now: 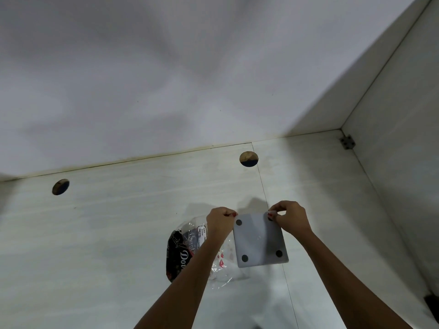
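Your pale wood-grain surface point(118, 233), with one packet lying on it

You have two round holes cut near its back edge, one at the left point(60, 186), one toward the middle point(249, 159); a thin seam point(263, 186) runs front to back; a small metal bracket point(347, 142) sits in the far right corner; a clear plastic packet point(180, 252) with dark printed contents lies flat; the grey plate point(260, 241) overlaps its right side, but whether it rests on the surface is unclear.
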Motion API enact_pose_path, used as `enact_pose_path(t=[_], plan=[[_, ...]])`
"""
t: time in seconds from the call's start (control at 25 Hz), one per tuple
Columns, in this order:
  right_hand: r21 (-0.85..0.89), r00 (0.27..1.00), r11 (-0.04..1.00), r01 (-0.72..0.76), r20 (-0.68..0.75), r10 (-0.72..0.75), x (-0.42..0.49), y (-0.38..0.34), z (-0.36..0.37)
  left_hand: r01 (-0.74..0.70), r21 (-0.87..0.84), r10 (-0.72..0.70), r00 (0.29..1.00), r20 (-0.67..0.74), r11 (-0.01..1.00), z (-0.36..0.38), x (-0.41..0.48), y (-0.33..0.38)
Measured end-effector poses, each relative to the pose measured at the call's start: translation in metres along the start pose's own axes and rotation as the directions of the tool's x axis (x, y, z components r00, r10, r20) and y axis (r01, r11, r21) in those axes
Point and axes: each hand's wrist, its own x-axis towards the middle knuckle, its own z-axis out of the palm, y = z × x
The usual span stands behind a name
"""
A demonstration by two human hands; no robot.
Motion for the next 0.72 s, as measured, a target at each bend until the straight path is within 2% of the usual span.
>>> enact_pose_path(t=[0.2,0.4,0.52,0.6,0.72], plan=[[-0.005,1.0,1.0,0.024,0.006,-0.024,-0.005,0.002,0.004,0.068,-0.081,-0.066,0.997,0.027,0.994,0.001,-0.006,-0.006],[-0.037,0.999,0.999,0.013,0.038,-0.011,-0.005,0.0,0.004,0.014,-0.003,-0.014,1.0,0.006,1.0,0.003,-0.005,-0.01],[-0.001,1.0,1.0,0.006,-0.02,-0.006,-0.008,0.001,0.006,-0.05,0.073,0.055,0.995,-0.079,0.996,0.007,-0.011,-0.009],[0.073,0.998,0.997,-0.034,-0.052,0.037,-0.01,0.003,0.006,-0.065,0.01,0.065,0.989,-0.129,0.998,0.009,-0.016,-0.01],[0.068,0.989,0.987,-0.149,0.033,0.147,-0.008,0.004,0.006,-0.008,-0.043,0.004,0.995,-0.097,0.999,0.009,-0.014,-0.013]])
